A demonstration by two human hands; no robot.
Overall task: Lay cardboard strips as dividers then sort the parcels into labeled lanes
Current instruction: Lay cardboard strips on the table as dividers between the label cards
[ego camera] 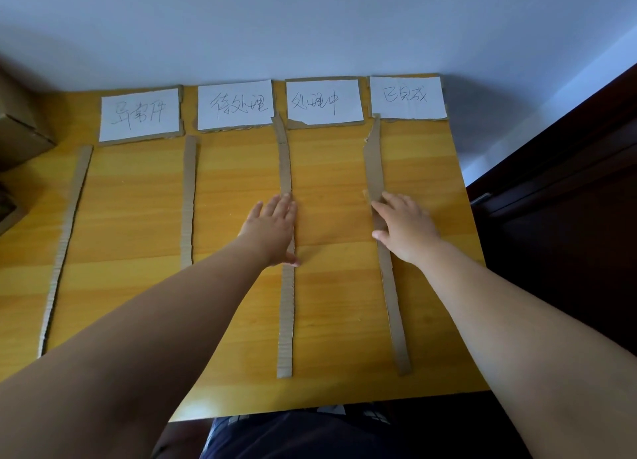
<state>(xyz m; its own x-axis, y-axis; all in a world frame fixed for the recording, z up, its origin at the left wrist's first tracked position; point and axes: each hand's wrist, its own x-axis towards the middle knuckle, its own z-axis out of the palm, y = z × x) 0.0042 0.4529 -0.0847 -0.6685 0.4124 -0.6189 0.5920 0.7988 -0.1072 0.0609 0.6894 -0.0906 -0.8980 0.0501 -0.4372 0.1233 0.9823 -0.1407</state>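
Both hands lie flat and open, gripping nothing. The left hand (272, 229) presses its palm edge against the third cardboard strip (286, 307), and the right hand (405, 226) rests its fingers on the fourth cardboard strip (387, 279), which bows and leans rightward toward the near edge of the yellow wooden table (138, 217).

To my eye the dividers are being squared up. It would go best to hold each strip down at mid-length and nudge the ends until it runs straight from the label gap to the table's front, especially that crooked fourth one.

I count four strips, including the first cardboard strip (65, 248) and the second cardboard strip (188, 203), and four handwritten label cards (140, 114) along the far edge. No parcels sit in the lanes; cardboard boxes (19, 138) at the far left may be them.
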